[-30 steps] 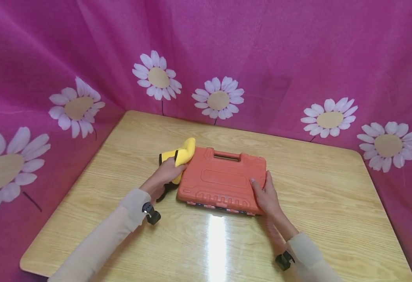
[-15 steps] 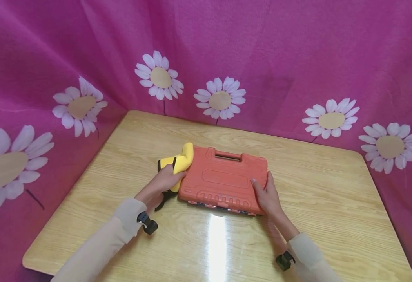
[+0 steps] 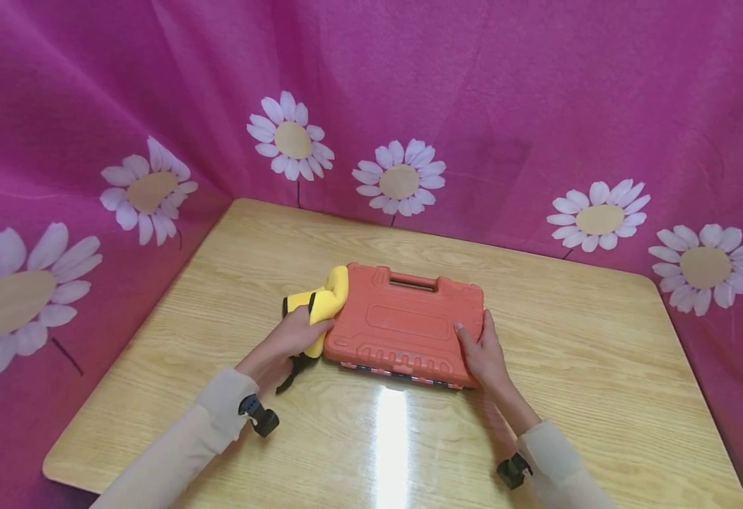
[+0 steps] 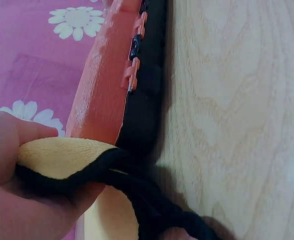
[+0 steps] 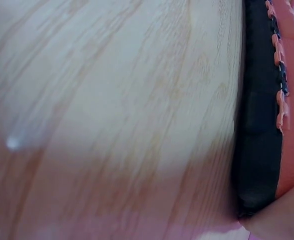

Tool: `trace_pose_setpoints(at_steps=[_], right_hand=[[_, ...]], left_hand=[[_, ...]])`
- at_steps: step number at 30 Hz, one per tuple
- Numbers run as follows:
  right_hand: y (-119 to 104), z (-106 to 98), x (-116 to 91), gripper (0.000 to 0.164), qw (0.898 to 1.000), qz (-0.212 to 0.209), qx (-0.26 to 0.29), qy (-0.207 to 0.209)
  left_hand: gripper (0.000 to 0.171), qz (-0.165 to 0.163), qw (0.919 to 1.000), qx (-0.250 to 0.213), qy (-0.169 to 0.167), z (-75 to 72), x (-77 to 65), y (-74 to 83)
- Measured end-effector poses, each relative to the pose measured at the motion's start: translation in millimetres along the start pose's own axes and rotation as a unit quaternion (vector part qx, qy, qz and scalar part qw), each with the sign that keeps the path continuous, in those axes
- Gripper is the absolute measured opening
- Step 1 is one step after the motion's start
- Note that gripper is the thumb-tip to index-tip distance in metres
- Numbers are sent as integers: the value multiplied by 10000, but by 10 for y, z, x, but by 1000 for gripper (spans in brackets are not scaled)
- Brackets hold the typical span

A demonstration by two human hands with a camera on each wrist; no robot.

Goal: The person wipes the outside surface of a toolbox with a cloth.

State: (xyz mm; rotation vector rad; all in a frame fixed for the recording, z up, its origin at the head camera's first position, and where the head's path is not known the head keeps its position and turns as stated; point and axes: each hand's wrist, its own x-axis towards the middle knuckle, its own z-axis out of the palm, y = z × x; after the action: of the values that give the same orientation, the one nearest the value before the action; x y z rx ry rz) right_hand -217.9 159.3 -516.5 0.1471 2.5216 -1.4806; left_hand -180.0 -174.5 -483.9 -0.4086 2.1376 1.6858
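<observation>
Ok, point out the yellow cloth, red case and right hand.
Yellow cloth [image 3: 329,304], head view: its bunched upper part.
Red case [image 3: 404,318], head view: centre of its top face.
Right hand [image 3: 486,356], head view: near the thumb's base.

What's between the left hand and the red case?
A yellow cloth, gripped by the left hand, lies there beside the red case, in the head and left wrist views. Whether the hand touches the case is unclear.

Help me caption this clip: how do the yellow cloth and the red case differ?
The yellow cloth looks soft and bunched; the red case looks rigid. The cloth, as bunched, looks smaller than the case. The left hand grips the cloth; the right hand holds the case by its side. Both have black parts: the cloth's edging, the case's base.
</observation>
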Motion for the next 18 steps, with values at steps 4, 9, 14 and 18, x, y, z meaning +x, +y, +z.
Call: trace_pose_setpoints(at_steps=[4,9,14,18], right_hand=[[0,4,0,83,10000,6,7,-12],[3,14,-1,82,10000,-6,15,14],[6,18,0,83,10000,18,8,1],[5,14,-4,83,10000,8,-2,40]], left_hand=[[28,-54,10000,-9,-8,2,-27,-25],[30,-126,9997,-128,186,9,-78,-51],[30,-165,9986,-218,450,16,-131,-61],[30,12,9989,-228,401,-6,-159,-65]])
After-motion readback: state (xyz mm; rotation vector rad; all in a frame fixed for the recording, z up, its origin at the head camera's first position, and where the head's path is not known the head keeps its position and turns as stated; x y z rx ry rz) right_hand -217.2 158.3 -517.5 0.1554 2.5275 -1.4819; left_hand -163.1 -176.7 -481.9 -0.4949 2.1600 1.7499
